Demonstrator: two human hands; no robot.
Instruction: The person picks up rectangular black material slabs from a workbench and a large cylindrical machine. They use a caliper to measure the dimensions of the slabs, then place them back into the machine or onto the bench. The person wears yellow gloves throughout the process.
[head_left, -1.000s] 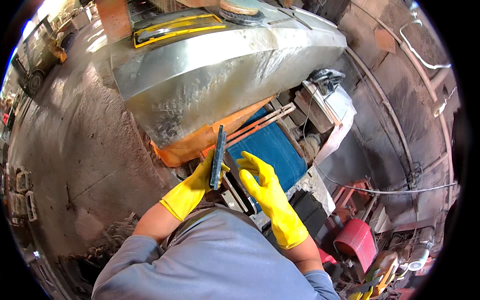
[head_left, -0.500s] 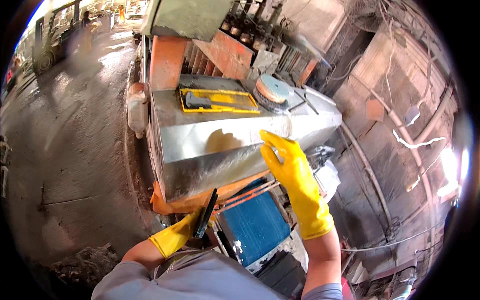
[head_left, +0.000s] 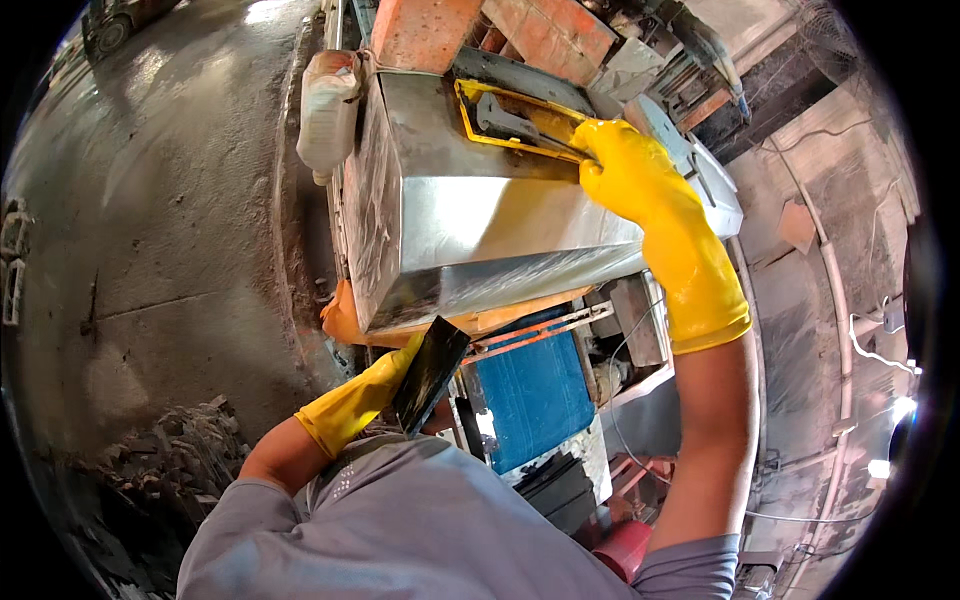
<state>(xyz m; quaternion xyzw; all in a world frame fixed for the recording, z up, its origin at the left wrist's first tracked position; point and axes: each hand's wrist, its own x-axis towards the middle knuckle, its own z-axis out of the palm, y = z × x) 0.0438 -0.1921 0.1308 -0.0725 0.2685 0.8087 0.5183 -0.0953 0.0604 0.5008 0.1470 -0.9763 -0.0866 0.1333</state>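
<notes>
My left hand (head_left: pixel 358 398), in a yellow rubber glove, holds a flat dark rectangular slab (head_left: pixel 432 374) close to my body, its glossy face tilted upward. My right hand (head_left: pixel 632 172), gloved the same way, reaches out over a metal machine cover (head_left: pixel 500 225). Its fingers are closed at the right end of a grey caliper (head_left: pixel 497 117), whose jaws still lie within a shallow yellow case (head_left: pixel 466 112). The glove hides the far end of both the caliper and the case.
Below the cover runs a blue conveyor belt (head_left: pixel 535 395) with dark slabs (head_left: pixel 560 490) at its near end. A plastic jug (head_left: pixel 328 115) hangs at the cover's left corner. Beyond my right hand sits a round disc (head_left: pixel 655 125). Rubble (head_left: pixel 170 450) lies lower left.
My right hand has moved forward from above the cover's front edge and taken hold of the caliper. The slab in my left hand has turned to show its broad face. The view has shifted.
</notes>
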